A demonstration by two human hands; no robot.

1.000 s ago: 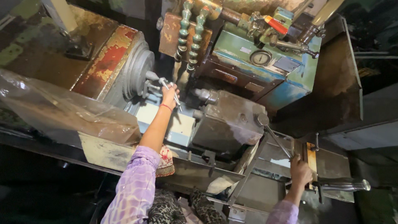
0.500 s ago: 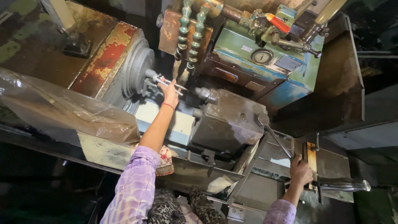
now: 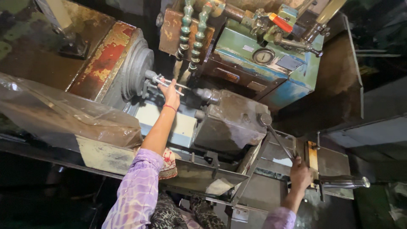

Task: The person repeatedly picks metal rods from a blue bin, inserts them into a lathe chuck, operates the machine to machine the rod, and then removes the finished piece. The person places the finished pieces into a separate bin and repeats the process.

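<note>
My left hand (image 3: 171, 94) reaches far forward and grips a thin shiny metal rod (image 3: 166, 81) that sticks out of the grey round chuck (image 3: 136, 71) of an old lathe. A red thread circles that wrist. My right hand (image 3: 300, 173) is low at the right, closed around the end of a long thin metal lever (image 3: 277, 138) that runs up to a round hub on the dark tailstock block (image 3: 232, 123). A black-handled crank (image 3: 344, 182) sticks out just right of that hand.
Two green segmented coolant hoses (image 3: 191, 32) hang above the rod. A green-blue machine box with a round gauge (image 3: 263, 55) sits behind. Crumpled clear plastic sheet (image 3: 63, 114) covers the left side. A metal chip tray (image 3: 203, 180) lies below, with a patterned cloth (image 3: 168, 163) near my elbow.
My left hand has stayed on the rod at the chuck. My right hand slid slightly along the lever. The view shifted a little.
</note>
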